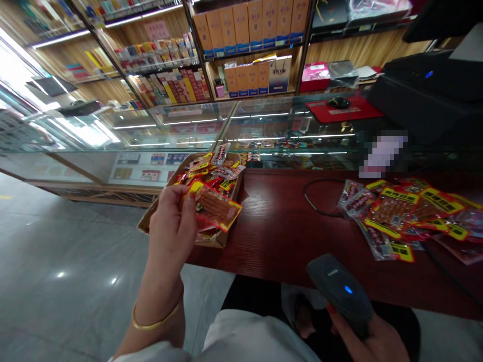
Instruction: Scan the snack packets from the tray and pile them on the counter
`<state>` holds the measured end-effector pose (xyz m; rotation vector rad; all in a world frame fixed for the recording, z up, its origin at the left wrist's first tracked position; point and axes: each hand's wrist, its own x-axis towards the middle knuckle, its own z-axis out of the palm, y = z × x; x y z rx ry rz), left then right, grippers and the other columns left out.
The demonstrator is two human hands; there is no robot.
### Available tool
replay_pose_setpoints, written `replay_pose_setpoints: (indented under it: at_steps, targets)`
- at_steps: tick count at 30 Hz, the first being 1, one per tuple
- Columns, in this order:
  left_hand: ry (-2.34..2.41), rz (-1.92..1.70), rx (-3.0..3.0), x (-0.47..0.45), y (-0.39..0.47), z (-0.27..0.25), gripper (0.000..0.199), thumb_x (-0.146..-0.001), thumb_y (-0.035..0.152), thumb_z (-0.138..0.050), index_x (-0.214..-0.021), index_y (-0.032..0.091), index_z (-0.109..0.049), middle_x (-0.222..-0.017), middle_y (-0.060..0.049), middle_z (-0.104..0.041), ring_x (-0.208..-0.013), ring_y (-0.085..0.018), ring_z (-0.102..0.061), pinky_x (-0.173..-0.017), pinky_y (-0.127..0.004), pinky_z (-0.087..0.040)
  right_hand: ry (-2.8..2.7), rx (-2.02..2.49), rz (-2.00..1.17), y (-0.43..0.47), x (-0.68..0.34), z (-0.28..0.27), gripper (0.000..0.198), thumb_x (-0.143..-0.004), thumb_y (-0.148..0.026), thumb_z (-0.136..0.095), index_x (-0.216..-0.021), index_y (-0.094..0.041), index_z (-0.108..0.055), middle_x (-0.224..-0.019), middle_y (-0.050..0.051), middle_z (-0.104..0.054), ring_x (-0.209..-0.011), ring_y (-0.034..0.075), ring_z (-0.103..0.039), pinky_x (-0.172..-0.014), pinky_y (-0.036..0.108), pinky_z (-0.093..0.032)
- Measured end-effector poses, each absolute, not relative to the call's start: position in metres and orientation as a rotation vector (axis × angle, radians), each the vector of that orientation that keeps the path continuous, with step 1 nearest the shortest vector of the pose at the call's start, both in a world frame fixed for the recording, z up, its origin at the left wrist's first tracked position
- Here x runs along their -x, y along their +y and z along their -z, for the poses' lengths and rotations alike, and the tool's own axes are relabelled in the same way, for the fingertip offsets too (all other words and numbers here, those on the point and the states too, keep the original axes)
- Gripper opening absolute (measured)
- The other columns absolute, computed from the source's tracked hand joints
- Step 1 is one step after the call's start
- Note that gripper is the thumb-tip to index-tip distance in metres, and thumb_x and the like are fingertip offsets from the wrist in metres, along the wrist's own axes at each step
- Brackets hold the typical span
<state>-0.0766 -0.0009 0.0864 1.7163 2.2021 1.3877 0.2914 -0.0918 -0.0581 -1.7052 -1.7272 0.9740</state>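
Note:
My left hand (171,226) pinches one corner of a snack packet (217,206), red and yellow with a clear window showing brown sticks. It hangs over a cardboard box (217,240) full of similar packets at the left end of the dark wooden counter. Low on the right, my right hand (372,334) is wrapped round the handle of a black barcode scanner (335,286), whose blue light is lit. Beyond the scanner, a loose pile of snack packets (396,211) lies on the counter's right side.
The dark red counter (271,226) has a black cable (311,201) on it. Behind stands a glass display case (264,120) carrying a mouse (338,102) on a red mat (345,113). Dark checkout equipment (426,100) rises at the right. Shelves of boxed goods (249,27) line the wall.

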Motion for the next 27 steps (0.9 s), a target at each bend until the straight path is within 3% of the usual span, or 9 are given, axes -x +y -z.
replay_pose_setpoints:
  at_steps: [4, 8, 15, 19, 21, 27]
  targets:
    - [1.589, -1.661, -1.329, 0.040, 0.022, -0.071, 0.028, -0.092, 0.047, -0.065, -0.106, 0.024, -0.058, -0.093, 0.000, -0.068, -0.077, -0.014, -0.067, -0.064, -0.025, -0.060, -1.658, 1.740, -0.934, -0.096, -0.286, 0.052, 0.043, -0.084, -0.061, -0.061, -0.060, -0.027, -0.072, -0.058, 0.003, -0.075, -0.056, 0.022, -0.073, -0.060, 0.023, -0.057]
    - [1.196, -1.530, -0.964, -0.003, 0.054, -0.022, 0.033, -0.082, 0.045, -0.076, -0.097, 0.021, -0.059, -0.095, 0.000, -0.068, -0.084, -0.014, -0.068, -0.076, -0.031, -0.064, -1.480, 1.789, -0.868, -0.102, -0.274, 0.040, 0.041, -0.085, -0.057, -0.061, -0.058, -0.026, -0.066, -0.056, 0.001, -0.071, -0.054, 0.021, -0.068, -0.061, 0.025, -0.054]
    - [1.044, -1.289, -0.827, -0.031, 0.075, 0.054, 0.047, -0.060, 0.016, -0.084, -0.105, 0.018, -0.069, -0.096, -0.003, -0.075, -0.089, -0.017, -0.069, -0.090, -0.034, -0.057, -1.409, 1.775, -0.872, -0.102, -0.272, 0.034, 0.038, -0.085, -0.054, -0.063, -0.060, -0.026, -0.065, -0.058, 0.001, -0.070, -0.056, 0.021, -0.066, -0.064, 0.027, -0.053]
    - [1.144, -1.252, -1.104, -0.024, 0.075, 0.066, 0.012, -0.065, 0.015, -0.075, -0.077, 0.016, -0.076, -0.112, -0.011, -0.076, -0.105, -0.025, -0.069, -0.096, -0.037, -0.051, -1.458, 1.747, -0.909, -0.101, -0.274, 0.036, 0.037, -0.086, -0.053, -0.063, -0.060, -0.026, -0.066, -0.058, 0.002, -0.071, -0.057, 0.021, -0.068, -0.060, 0.026, -0.053]
    - [1.168, -1.254, -1.179, -0.021, 0.075, 0.067, 0.005, -0.066, 0.015, -0.070, -0.066, 0.017, -0.074, -0.120, -0.012, -0.074, -0.113, -0.026, -0.067, -0.098, -0.037, -0.050, -1.468, 1.744, -0.915, -0.100, -0.272, 0.035, 0.037, -0.086, -0.053, -0.063, -0.060, -0.026, -0.065, -0.058, 0.002, -0.070, -0.056, 0.021, -0.067, -0.061, 0.026, -0.052]
    - [1.165, -1.119, -1.093, -0.020, 0.072, 0.061, 0.024, -0.075, 0.024, -0.055, -0.077, 0.018, -0.079, -0.082, -0.005, -0.078, -0.077, -0.021, -0.071, -0.072, -0.031, -0.057, -1.456, 1.759, -0.903, -0.099, -0.268, 0.037, 0.036, -0.087, -0.052, -0.063, -0.062, -0.026, -0.064, -0.060, 0.001, -0.071, -0.058, 0.021, -0.068, -0.062, 0.027, -0.052]
